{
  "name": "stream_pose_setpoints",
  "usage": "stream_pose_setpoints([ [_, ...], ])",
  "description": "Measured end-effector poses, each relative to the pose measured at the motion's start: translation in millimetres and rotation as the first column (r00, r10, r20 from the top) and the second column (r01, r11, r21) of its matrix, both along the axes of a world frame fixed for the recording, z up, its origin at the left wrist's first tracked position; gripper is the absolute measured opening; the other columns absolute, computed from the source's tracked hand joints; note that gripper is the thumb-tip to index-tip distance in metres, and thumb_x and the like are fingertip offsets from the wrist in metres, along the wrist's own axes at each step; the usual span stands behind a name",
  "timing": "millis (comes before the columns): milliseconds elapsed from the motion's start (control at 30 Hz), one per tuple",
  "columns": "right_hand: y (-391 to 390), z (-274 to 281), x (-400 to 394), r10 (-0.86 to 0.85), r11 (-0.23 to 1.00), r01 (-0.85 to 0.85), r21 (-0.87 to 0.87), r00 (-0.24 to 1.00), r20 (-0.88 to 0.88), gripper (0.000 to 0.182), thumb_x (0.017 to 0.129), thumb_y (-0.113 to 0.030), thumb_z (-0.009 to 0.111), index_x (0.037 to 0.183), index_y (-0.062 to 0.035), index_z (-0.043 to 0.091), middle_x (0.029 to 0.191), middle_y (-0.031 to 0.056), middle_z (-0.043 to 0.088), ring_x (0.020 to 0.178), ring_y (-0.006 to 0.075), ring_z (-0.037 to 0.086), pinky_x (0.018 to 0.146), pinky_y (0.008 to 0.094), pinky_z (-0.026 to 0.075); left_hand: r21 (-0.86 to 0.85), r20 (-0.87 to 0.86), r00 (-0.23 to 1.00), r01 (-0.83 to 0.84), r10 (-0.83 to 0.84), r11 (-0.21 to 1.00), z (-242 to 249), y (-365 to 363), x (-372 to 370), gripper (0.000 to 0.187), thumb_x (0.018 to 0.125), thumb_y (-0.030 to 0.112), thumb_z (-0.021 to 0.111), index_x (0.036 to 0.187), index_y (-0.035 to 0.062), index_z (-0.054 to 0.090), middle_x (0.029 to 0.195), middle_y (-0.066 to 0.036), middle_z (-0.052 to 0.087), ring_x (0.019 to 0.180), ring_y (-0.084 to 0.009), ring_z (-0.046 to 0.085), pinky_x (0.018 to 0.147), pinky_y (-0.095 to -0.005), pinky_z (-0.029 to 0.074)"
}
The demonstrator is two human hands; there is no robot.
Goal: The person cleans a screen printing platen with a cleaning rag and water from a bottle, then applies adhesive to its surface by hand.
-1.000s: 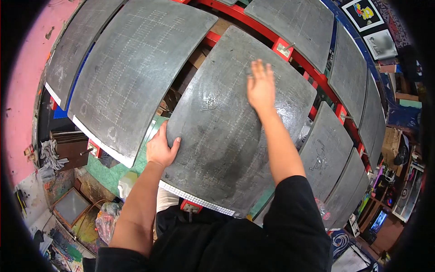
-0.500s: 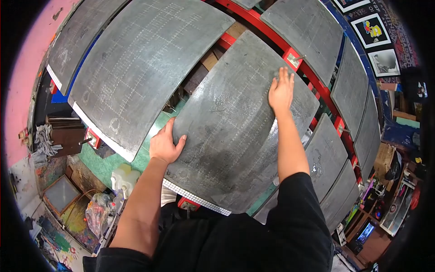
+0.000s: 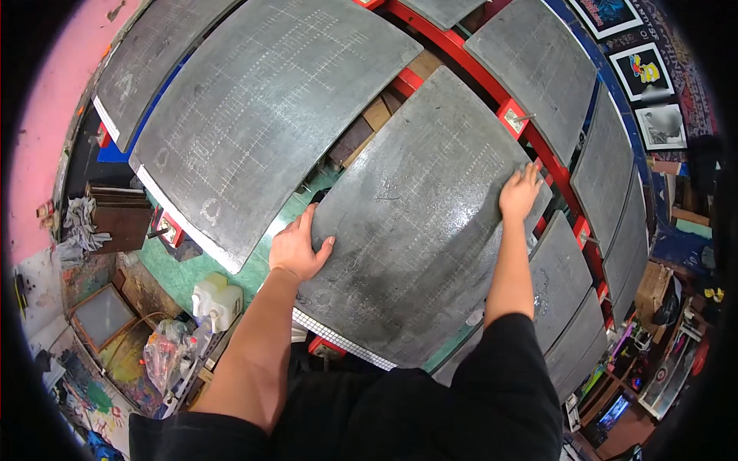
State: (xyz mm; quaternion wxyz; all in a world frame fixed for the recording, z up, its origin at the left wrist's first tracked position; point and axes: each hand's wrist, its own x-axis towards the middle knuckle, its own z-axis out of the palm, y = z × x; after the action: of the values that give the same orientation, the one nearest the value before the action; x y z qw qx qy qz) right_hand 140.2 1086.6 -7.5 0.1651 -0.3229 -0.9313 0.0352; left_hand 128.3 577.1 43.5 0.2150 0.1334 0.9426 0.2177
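Grey platen point(image 3: 415, 207) lies between both hands: left hand point(image 3: 300, 250) clasps its edge, right hand point(image 3: 520, 192) flat, fingers apart.

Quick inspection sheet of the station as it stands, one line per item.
Surface: grey platen, scuffed, faint grid marks.
Job's things: the platen only; nothing lies on it.
Clutter: white jug, plastic bag, rags on the floor.
Grippers: left hand grips the platen's left edge; right hand flat at its far right edge.
Cables: nothing seen.
Surroundings: neighbouring platens on red arms, pink wall, framed pictures.
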Motion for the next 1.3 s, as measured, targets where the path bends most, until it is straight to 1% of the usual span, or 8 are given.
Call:
stream_pose_setpoints([
  [133, -53, 12, -75, -0.154, 0.987, 0.156, -0.045, 0.987, 0.045, 0.059, 0.101, -0.03, 0.054, 0.147, 0.0068, 0.052, 0.159, 0.023, 0.047, 0.149, 0.0475, 0.038, 0.127, 0.0501, 0.025, -0.005, -0.026, 0.999, 0.03, -0.03, 1.0, -3, 0, -1, 0.079, 0.089, 0.043, 0.07, 0.155, 0.0097, 0.039, 0.122, -0.021, 0.069, 0.11, -0.0379, 0.069, 0.092, -0.048, 0.056],
  [233, -154, 13, -92, 0.167, 0.978, -0.183, -0.104, 0.975, -0.149, 0.061, 0.099, -0.034, 0.059, 0.149, -0.0015, 0.052, 0.157, 0.0201, 0.05, 0.147, 0.0501, 0.038, 0.125, 0.0524, 0.028, -0.023, -0.016, 1.0, 0.023, -0.023, 0.999, -2, 1, 4, 0.079, 0.088, 0.042, 0.07, 0.154, 0.0106, 0.04, 0.122, -0.022, 0.069, 0.109, -0.0388, 0.069, 0.091, -0.0488, 0.056],
  [400, -209, 36, -6, 0.671, 0.716, -0.628, -0.304, 0.739, 0.053, 0.058, 0.1, -0.027, 0.059, 0.155, -0.0095, 0.049, 0.165, 0.0137, 0.041, 0.154, 0.0435, 0.033, 0.128, 0.0543, 0.022, -0.025, -0.045, 0.999, -0.015, 0.014, 1.0, -7, 3, 3, 0.077, 0.088, 0.04, 0.071, 0.153, 0.0131, 0.041, 0.118, -0.021, 0.071, 0.102, -0.0404, 0.071, 0.088, -0.0504, 0.056],
  [700, -12, -14, -21, -0.083, 0.995, 0.085, 0.049, 0.996, -0.042, 0.057, 0.1, -0.02, 0.057, 0.154, -0.0043, 0.049, 0.164, 0.0188, 0.042, 0.152, 0.0476, 0.033, 0.127, 0.0516, 0.026, -0.03, -0.048, 0.999, -0.011, 0.009, 0.999, 0, 6, 1, 0.076, 0.088, 0.039, 0.071, 0.152, 0.0132, 0.041, 0.116, -0.02, 0.072, 0.101, -0.0395, 0.071, 0.087, -0.0495, 0.057],
  [933, -234, 46, 67, 0.668, 0.712, -0.619, -0.332, 0.743, 0.048, 0.067, 0.093, -0.019, 0.065, 0.156, -0.0098, 0.047, 0.166, 0.0141, 0.04, 0.152, 0.0484, 0.033, 0.126, 0.0574, 0.026, -0.007, -0.078, 0.997, -0.007, 0.006, 1.0, -3, 5, 2, 0.076, 0.087, 0.038, 0.072, 0.152, 0.0133, 0.041, 0.115, -0.02, 0.072, 0.101, -0.0403, 0.071, 0.086, -0.05, 0.056],
  [1033, -201, 47, 70, 0.682, 0.723, -0.621, -0.303, 0.71, 0.175, 0.066, 0.091, -0.017, 0.065, 0.155, -0.0094, 0.049, 0.166, 0.0137, 0.041, 0.152, 0.0486, 0.033, 0.126, 0.0582, 0.026, -0.035, -0.039, 0.999, -0.019, 0.018, 0.999, 0, 7, 2, 0.076, 0.087, 0.037, 0.072, 0.152, 0.0128, 0.041, 0.115, -0.021, 0.072, 0.101, -0.0411, 0.071, 0.086, -0.0505, 0.056],
  [1167, -112, 26, -33, 0.265, 0.958, -0.278, -0.078, 0.953, -0.144, 0.056, 0.096, -0.014, 0.06, 0.15, -0.0025, 0.053, 0.161, 0.0205, 0.046, 0.153, 0.0506, 0.03, 0.126, 0.056, 0.024, -0.004, -0.072, 0.997, -0.016, 0.015, 1.0, -5, 3, 7, 0.074, 0.088, 0.037, 0.071, 0.152, 0.0124, 0.042, 0.116, -0.023, 0.072, 0.101, -0.0431, 0.07, 0.087, -0.0521, 0.056],
  [1300, -115, 2, -147, 0.097, 0.995, -0.1, -0.015, 0.988, -0.116, 0.057, 0.101, -0.029, 0.056, 0.152, -0.0031, 0.052, 0.162, 0.0187, 0.044, 0.152, 0.048, 0.031, 0.127, 0.055, 0.022, 0.033, -0.083, 0.996, -0.016, 0.019, 0.999, -4, 5, 4, 0.073, 0.089, 0.035, 0.07, 0.151, 0.012, 0.042, 0.117, -0.025, 0.071, 0.101, -0.0463, 0.07, 0.087, -0.0538, 0.055],
])
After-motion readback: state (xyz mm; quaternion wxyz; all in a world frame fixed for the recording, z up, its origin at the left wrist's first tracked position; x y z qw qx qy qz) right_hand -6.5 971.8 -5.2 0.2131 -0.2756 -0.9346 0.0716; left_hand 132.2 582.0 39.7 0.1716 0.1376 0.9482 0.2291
